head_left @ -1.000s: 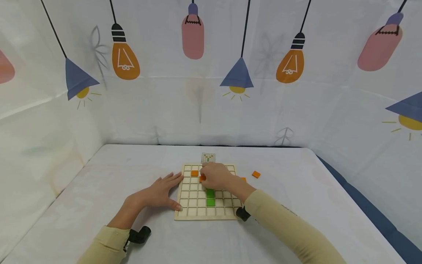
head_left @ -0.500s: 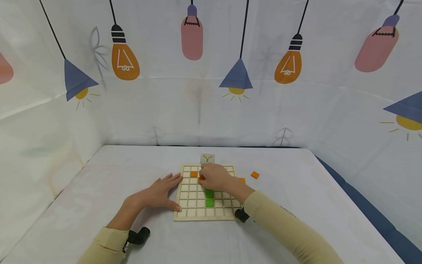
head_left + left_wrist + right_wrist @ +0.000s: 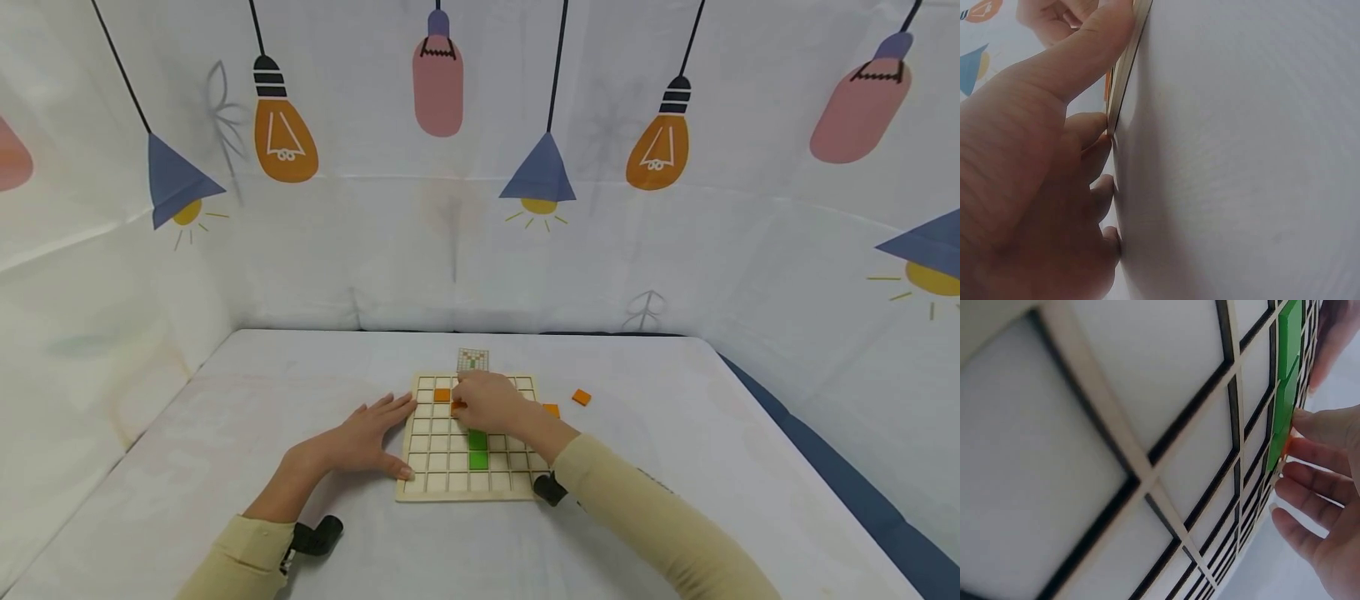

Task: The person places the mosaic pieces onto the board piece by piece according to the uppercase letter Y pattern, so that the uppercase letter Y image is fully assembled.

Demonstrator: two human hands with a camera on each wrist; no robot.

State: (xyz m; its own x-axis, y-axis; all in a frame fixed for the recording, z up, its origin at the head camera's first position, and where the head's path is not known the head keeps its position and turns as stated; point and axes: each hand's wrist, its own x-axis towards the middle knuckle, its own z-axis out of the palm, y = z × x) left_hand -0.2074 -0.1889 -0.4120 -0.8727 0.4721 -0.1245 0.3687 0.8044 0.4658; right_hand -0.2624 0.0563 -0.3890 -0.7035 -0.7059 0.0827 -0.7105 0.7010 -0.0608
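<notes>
A wooden grid board (image 3: 437, 485) lies flat on the white table. My left hand (image 3: 358, 440) rests along its left edge, fingers spread and thumb at the near-left side; the left wrist view shows the thumb (image 3: 1088, 53) against the board's rim. Over the upper middle of the grid, my right hand (image 3: 489, 402) pinches an orange tile (image 3: 457, 409) at a cell, and the fingers partly cover it. Another orange tile (image 3: 442, 395) sits in a cell up and to the left. Green tiles (image 3: 477, 460) run in a column below the right hand, clearer in the right wrist view.
Behind the board lies a small card (image 3: 472, 358) printed with a coloured grid pattern. One loose orange tile (image 3: 581, 397) is on the table to the right. Another orange tile (image 3: 552, 411) shows at the board's right edge, partly behind the right forearm.
Almost nothing differs. The right hand stays at the same cell with only a slight shift of its fingers, and the left hand keeps its place on the board's edge.
</notes>
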